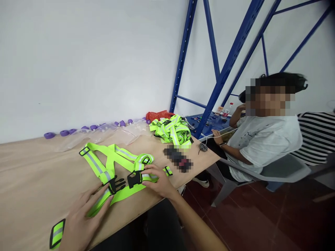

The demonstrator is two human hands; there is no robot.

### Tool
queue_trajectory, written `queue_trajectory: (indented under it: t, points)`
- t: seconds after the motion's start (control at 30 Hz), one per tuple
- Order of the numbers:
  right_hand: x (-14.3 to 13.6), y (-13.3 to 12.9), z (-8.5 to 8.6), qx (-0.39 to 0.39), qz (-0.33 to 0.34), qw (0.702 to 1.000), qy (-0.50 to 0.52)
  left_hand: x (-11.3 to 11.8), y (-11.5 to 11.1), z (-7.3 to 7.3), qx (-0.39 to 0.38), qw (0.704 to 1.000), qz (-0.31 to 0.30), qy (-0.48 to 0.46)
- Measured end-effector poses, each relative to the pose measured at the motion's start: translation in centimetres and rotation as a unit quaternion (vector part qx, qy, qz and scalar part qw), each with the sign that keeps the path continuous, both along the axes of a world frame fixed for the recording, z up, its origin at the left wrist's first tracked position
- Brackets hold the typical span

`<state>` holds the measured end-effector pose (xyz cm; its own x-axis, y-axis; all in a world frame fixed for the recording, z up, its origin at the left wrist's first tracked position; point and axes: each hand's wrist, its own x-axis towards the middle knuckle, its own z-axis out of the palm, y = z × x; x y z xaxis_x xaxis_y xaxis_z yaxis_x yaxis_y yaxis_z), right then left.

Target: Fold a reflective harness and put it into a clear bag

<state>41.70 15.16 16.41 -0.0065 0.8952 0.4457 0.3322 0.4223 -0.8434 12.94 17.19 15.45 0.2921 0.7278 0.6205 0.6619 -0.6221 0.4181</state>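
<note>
Neon-yellow reflective harness (112, 162) was spread out on the wooden table (31, 174), near its front edge. Left hand (83, 216) lay flat on the strap with fingers stretched out, fingertips touching the pronged half of the black buckle (116, 184), not really gripping anything. Right hand (159, 181) had its fingers curled loosely over the strap just behind the buckle's socket half (134, 179). The two halves were apart, nearly touching. More harnesses sat in a pile (172, 130) at the table's far end, and a seated person (261, 146) was beyond that corner.
</note>
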Motion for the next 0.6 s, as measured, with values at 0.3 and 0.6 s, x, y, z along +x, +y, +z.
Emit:
queue_trajectory:
  t: [0.3,0.6]
  points:
    - [-0.22,-0.24,0.3,-0.011,0.022,1.0,0.002,0.93,-0.14,0.11,0.018,0.999,-0.029,-0.012]
    - [0.22,0.0,0.15,-0.02,0.003,0.999,0.044,0.23,-0.24,0.01,0.011,1.0,-0.029,-0.004]
